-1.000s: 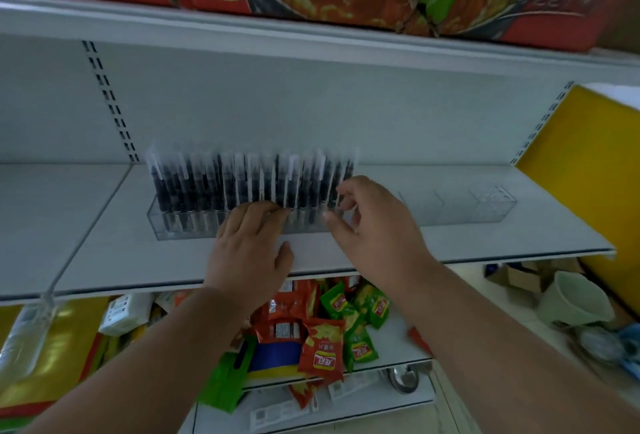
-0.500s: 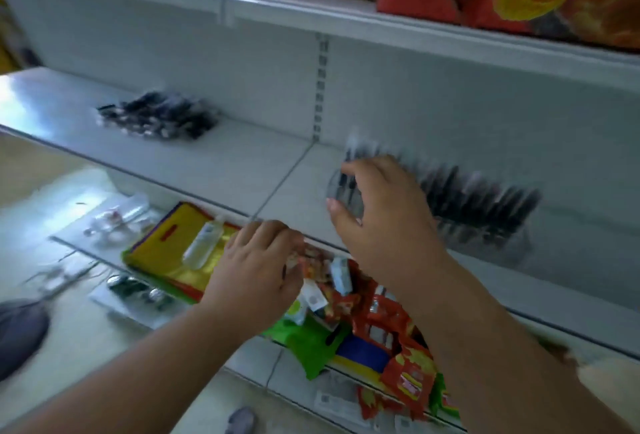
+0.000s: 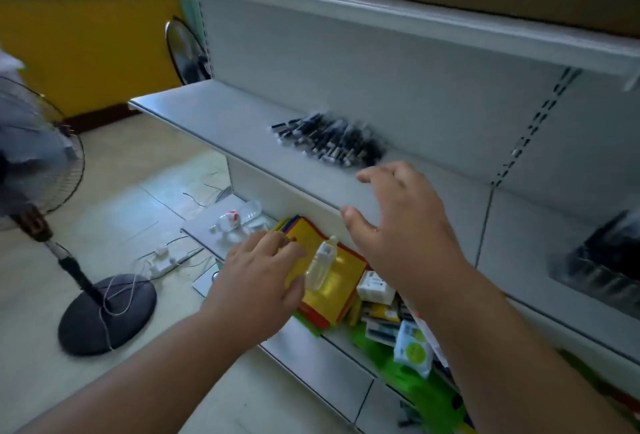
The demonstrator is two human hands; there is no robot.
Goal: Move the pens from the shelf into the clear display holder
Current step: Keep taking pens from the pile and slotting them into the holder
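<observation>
The loose pens lay in a dark heap on the grey shelf, toward its back wall and well apart from the clear display holder, which showed only as a blurred box of upright pens at the right edge of the view. A second before, both hands had been at that holder, squaring up a long row of pens already standing in it; half a second before, the view was swinging left, and by this moment it had turned fully to the heap. The right hand was spread open just short of the near end of the pile, fingers splayed, thumb out, holding nothing. The left hand hung lower, in front of the shelf below, loosely open and also holding nothing. This looked like a fresh trip: the holder was partly stocked and another load was about to be gathered. There was bare shelf on all sides of the heap, so a scooping reach had room. The shelf's front edge lay close to the pile's near side (a careless sweep could roll pens off it). Below lay a small clear bottle on a yellow packet, and a standing fan stood well off to the left.
</observation>
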